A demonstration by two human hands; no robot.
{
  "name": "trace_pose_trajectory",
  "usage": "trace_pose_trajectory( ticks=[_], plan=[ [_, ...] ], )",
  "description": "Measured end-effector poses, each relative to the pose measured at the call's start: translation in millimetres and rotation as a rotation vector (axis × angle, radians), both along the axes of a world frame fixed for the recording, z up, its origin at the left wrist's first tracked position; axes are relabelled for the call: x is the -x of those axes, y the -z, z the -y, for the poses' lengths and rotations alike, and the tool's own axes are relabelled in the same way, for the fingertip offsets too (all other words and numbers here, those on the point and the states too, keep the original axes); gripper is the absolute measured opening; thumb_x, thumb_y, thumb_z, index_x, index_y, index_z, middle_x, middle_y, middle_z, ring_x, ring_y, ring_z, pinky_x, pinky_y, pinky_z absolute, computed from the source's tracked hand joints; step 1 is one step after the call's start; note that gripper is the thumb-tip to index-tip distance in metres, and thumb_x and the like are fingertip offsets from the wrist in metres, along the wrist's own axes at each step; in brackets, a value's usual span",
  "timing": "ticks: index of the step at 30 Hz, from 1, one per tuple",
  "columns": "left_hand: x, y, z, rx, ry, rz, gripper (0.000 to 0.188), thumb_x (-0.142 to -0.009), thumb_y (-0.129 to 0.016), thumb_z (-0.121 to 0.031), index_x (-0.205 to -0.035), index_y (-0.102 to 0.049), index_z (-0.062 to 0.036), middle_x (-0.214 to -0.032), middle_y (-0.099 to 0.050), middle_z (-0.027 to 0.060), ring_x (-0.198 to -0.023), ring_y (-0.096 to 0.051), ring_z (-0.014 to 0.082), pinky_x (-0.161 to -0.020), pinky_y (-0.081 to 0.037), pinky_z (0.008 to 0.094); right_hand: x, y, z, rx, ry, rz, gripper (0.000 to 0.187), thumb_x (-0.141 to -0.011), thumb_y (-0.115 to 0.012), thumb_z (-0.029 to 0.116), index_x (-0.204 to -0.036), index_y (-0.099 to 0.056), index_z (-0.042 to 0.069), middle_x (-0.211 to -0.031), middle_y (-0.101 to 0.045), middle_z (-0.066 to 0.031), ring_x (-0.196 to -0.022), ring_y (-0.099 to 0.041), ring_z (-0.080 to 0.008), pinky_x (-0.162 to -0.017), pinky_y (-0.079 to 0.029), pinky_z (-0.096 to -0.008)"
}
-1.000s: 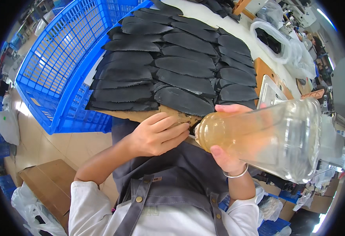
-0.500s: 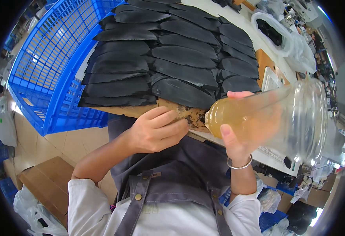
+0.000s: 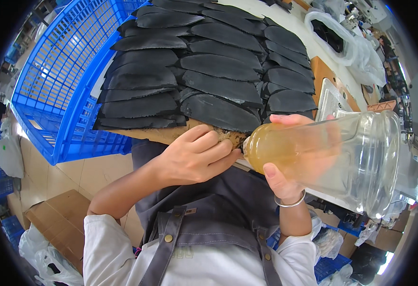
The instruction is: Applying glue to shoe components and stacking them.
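Observation:
My right hand (image 3: 287, 183) is wrapped round a big clear bottle (image 3: 361, 152), which lies tipped on its side in the air. Yellowish liquid fills its narrow end, and that end points left. Close to the bottle's mouth is my left hand (image 3: 194, 155), its fingers curled and drawn together. Whatever the fingertips pinch, if anything, is hidden from me. Just beyond both hands, overlapping rows of black curved pieces (image 3: 218, 66) cover a brown board (image 3: 159, 136). The board's near edge is stained dark beside my left fingers.
To the left stands a blue plastic crate (image 3: 66, 102), beside the board. A white tray (image 3: 330, 102) and a clear plastic bag (image 3: 366, 62) with black contents sit on the table at right. On the floor at lower left is a cardboard box (image 3: 58, 214).
My left hand has moved right, bringing its fingertips up to the bottle's mouth. The bottle in my right hand has shifted slightly left at the mouth, and its wide base has dipped.

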State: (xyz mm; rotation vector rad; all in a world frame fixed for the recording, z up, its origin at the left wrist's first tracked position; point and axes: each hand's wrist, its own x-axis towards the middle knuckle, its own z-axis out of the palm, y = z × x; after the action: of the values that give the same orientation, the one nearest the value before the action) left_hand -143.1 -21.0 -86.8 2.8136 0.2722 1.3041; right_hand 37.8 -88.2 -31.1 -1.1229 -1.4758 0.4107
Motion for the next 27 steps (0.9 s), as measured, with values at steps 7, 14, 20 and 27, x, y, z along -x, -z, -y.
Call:
trace_pose_trajectory(
  ticks=[7,14,20,27],
  plan=[
    [0,-2,-3,-0.037,0.037,-0.036,0.024,-0.062,-0.064,-0.014,-0.085,-0.065,-0.0061,-0.082,-0.047,0.0001,-0.075,-0.047,0.0146,-0.069,-0.044,0.0274,10,-16,10,0.075,0.061,0.107,0.102,-0.069,-0.078,0.028,-0.142,-0.009,0.007,-0.108,-0.051,-0.0230,-0.097,-0.056,-0.0294,-0.082,-0.048,-0.0370],
    [-1,-2,-2,-0.002,0.058,-0.042,0.027,-0.061,-0.067,-0.010,-0.088,-0.064,-0.0064,-0.087,-0.050,0.0000,-0.073,-0.047,0.0154,-0.069,-0.046,0.0295,-16,-1,14,-0.006,0.147,0.037,0.093,-0.073,-0.074,0.028,-0.141,-0.014,0.007,-0.105,-0.053,-0.0230,-0.095,-0.056,-0.0306,-0.083,-0.047,-0.0391],
    [-2,-2,-2,0.006,0.043,-0.048,0.021,-0.064,-0.066,-0.012,-0.084,-0.061,-0.0052,-0.085,-0.049,0.0005,-0.075,-0.047,0.0150,-0.072,-0.045,0.0289,-19,-6,22,-0.009,0.203,0.145,0.093,-0.071,-0.075,0.029,-0.140,-0.016,0.006,-0.105,-0.053,-0.0225,-0.095,-0.056,-0.0306,-0.082,-0.047,-0.0386],
    [-1,1,-3,0.026,0.070,-0.058,0.039,-0.055,-0.069,-0.006,-0.094,-0.065,-0.0069,-0.090,-0.053,0.0012,-0.072,-0.049,0.0167,-0.068,-0.047,0.0316,-32,-6,40,0.046,0.228,0.135,0.095,-0.071,-0.075,0.025,-0.140,-0.012,0.004,-0.107,-0.052,-0.0225,-0.097,-0.056,-0.0301,-0.085,-0.046,-0.0386]
  ],
)
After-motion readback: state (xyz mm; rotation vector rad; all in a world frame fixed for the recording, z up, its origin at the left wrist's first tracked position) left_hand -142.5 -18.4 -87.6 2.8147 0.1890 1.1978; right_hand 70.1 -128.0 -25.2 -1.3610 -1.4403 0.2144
